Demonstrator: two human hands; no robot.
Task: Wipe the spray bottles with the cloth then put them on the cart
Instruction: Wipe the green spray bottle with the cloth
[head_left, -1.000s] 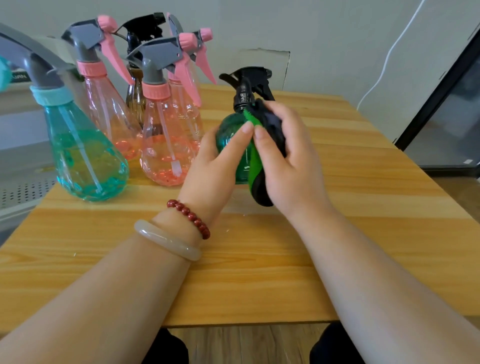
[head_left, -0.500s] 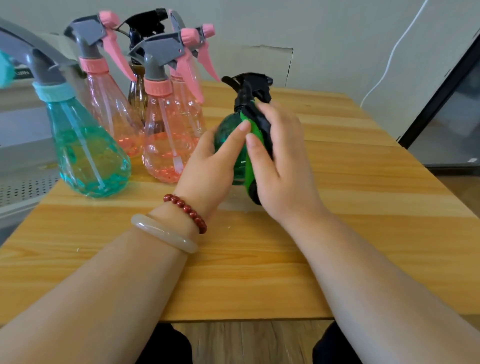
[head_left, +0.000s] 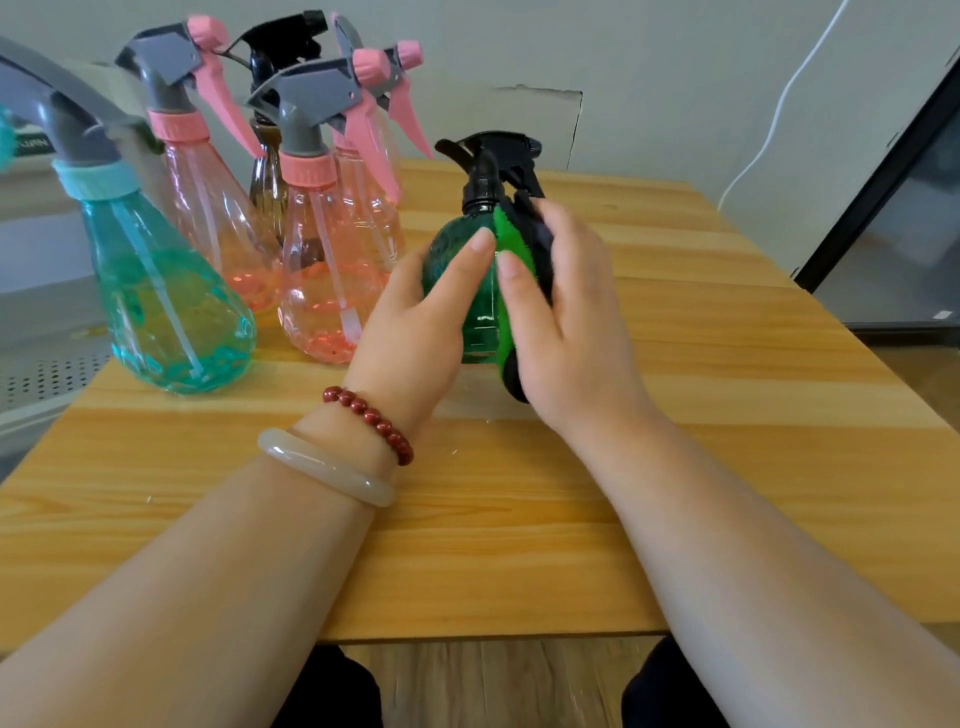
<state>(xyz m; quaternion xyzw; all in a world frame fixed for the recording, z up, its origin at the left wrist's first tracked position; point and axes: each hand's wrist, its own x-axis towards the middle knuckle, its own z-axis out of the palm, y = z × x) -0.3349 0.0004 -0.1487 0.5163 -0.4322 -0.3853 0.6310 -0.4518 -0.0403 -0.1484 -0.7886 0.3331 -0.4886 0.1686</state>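
Observation:
A dark green spray bottle (head_left: 480, 306) with a black trigger head stands upright on the wooden table (head_left: 675, 467). My left hand (head_left: 415, 322) holds its body from the left, fingers curled round it. My right hand (head_left: 566, 332) presses a green and black cloth (head_left: 511, 270) against the bottle's right side, thumb and fingers wrapped over the cloth. The cloth's lower end shows below my palm; the rest is hidden under my hand.
To the left stand a teal spray bottle (head_left: 166, 301), three pink ones (head_left: 322, 291) and a brown one with a black head (head_left: 267, 182). A grey perforated cart surface (head_left: 41, 374) lies beyond the table's left edge. A dark-framed glass door (head_left: 904, 218) is at right.
The cloth under my right hand has slid slightly leftward round the bottle's front. My left hand keeps its hold and the bottle stays in place.

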